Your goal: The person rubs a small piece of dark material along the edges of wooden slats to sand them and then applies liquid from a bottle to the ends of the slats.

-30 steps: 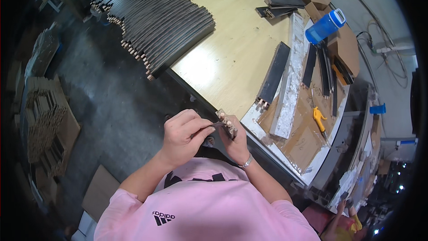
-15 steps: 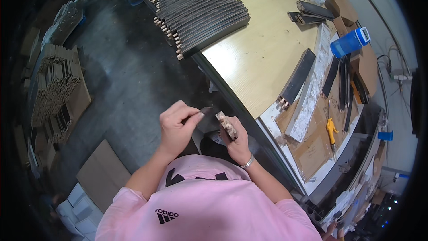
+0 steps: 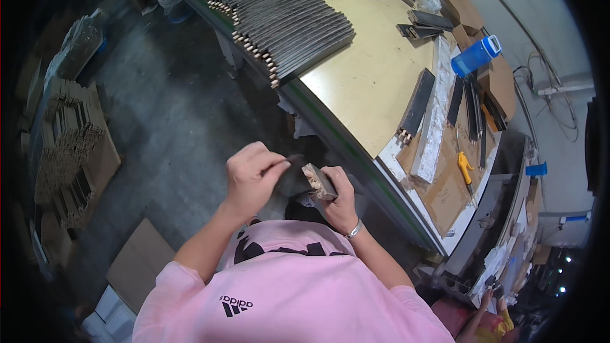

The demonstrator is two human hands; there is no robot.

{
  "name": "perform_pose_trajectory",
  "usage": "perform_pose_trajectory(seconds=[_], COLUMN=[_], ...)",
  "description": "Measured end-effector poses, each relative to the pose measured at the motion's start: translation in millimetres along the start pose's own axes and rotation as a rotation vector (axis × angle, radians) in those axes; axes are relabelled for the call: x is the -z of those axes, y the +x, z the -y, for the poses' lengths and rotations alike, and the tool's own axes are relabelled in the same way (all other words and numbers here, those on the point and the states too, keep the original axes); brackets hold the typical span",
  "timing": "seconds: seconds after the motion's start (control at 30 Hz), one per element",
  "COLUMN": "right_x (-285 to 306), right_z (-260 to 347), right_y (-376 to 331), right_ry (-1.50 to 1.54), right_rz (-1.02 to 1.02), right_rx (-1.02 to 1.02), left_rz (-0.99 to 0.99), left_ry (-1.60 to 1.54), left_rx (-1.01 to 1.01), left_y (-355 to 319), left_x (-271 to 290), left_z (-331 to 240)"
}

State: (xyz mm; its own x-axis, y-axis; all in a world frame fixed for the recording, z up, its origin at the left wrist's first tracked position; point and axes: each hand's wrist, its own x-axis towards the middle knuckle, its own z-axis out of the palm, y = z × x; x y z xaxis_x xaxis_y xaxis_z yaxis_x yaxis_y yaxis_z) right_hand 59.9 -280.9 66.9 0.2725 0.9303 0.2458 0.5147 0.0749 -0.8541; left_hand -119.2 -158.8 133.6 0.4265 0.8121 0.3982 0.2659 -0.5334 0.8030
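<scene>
My left hand (image 3: pixel 251 174) pinches a small, thin dark flat piece (image 3: pixel 295 158) between thumb and forefinger; it is blurred, and I cannot tell its kind. To the right of it, my right hand (image 3: pixel 340 195) is wrapped round a dark wooden bar (image 3: pixel 323 184). The bar's pale end, with knobby light wood dowels, faces the left hand. A small gap separates the thin piece from the bar. Both hands are held in front of my body, off the left edge of the table (image 3: pixel 356 105). The far end of the bar is hidden in my right hand.
A long row of dark bars (image 3: pixel 273 19) with pale dowel ends covers the table's far left. Another dark bar stack (image 3: pixel 417 105) lies by a white foam strip (image 3: pixel 434 111). Right of these are a blue bottle (image 3: pixel 475 56) and a yellow air gun (image 3: pixel 466 168). Cardboard stacks (image 3: pixel 73 133) stand left.
The view has turned slightly, shifting the table. The bar in my right hand has tilted, showing more of its dark side. My left hand still pinches the thin piece, now more blurred.
</scene>
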Motion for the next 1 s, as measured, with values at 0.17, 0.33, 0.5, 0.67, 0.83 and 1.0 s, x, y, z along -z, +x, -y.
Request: perform_pose_trajectory(seconds=[0.17,0.33,0.5,0.67,0.83,1.0], right_x=[-24.7,-42.9,-53.6,-59.9,-59.5,-56.7], right_z=[24.3,36.0,44.4,40.5,46.9,45.9], right_y=[-0.6,-5.5,-8.6,-12.8,-9.8,-4.8], right_ry=[-0.055,-0.055,-0.056,-0.060,-0.234,-0.408], right_rz=[0.009,0.006,-0.004,-0.081,-0.154,-0.182], right_rx=[-0.043,-0.126,-0.172,-0.205,-0.142,-0.127], left_rz=[0.087,-0.023,0.030,0.114,0.075,0.020], left_ry=[-0.184,-0.107,-0.200,-0.265,-0.297,-0.230], left_rx=[0.011,-0.082,-0.060,-0.030,0.022,0.076], left_y=[-16.4,-26.5,-29.8,-34.5,-32.9,-27.3], left_x=[32.6,54.2,55.5,52.8,50.7,43.8], left_z=[10.0,17.9,17.5,13.5,14.6,25.7])
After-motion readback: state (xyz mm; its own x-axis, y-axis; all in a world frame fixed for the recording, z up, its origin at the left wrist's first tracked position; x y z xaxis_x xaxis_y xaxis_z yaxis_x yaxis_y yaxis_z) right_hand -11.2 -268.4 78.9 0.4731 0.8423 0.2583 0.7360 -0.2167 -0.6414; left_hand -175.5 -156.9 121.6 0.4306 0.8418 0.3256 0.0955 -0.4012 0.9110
